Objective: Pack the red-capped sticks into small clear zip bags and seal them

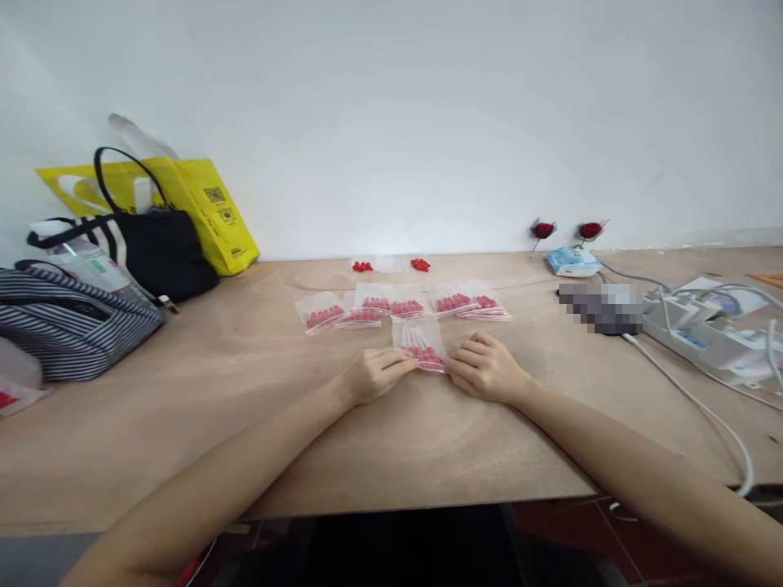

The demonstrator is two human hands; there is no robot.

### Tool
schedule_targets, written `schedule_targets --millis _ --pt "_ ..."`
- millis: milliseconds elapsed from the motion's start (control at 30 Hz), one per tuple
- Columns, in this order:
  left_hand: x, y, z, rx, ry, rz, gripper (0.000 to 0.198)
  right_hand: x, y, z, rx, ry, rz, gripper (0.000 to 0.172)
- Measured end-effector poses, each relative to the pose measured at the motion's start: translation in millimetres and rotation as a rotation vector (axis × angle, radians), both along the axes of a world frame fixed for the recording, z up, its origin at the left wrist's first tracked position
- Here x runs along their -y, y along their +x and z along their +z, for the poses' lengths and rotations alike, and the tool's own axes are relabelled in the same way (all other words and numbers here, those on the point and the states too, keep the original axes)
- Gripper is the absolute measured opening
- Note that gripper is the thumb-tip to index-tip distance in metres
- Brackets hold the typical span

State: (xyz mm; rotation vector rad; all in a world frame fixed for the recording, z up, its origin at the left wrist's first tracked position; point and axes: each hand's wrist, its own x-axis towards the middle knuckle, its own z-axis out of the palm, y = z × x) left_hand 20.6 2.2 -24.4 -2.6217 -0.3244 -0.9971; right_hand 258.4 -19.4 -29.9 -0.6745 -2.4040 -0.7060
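Note:
A small clear zip bag with red pieces at its near end lies flat on the wooden table. My left hand pinches its near left corner with curled fingers. My right hand grips the near right corner, fingers bent. Behind it lies a row of several similar filled bags. Two small heaps of loose red pieces sit near the wall.
At the left stand a striped bag, a black handbag and a yellow bag. On the right are a power strip with white cables, a blue-white device and two red roses.

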Motion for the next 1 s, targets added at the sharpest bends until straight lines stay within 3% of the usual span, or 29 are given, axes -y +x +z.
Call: schedule_targets --millis 100,300,500,600,767,1000 --pt "-2 -6 2.1 -0.027 -0.051 0.000 0.014 -1 3 1.9 0.031 0.029 0.008 0.020" --pt "-4 -19 2.2 -0.039 -0.057 0.015 0.010 0 3 2.6 0.004 -0.066 0.002 0.021" --pt "-4 -17 3.7 -0.038 -0.011 -0.016 0.009 7 -11 3.7 -0.174 -0.313 -0.053 0.026" --pt "-2 -15 6.2 -0.052 0.004 -0.034 0.010 7 -16 3.8 -0.190 -0.361 -0.080 0.026" --pt "3 -10 6.1 -0.065 0.027 -0.085 0.017 9 -14 4.3 -0.075 -0.296 -0.054 0.024" --pt "10 -7 4.1 -0.077 0.008 -0.095 0.014 12 -13 9.9 0.022 -0.063 0.019 0.020"
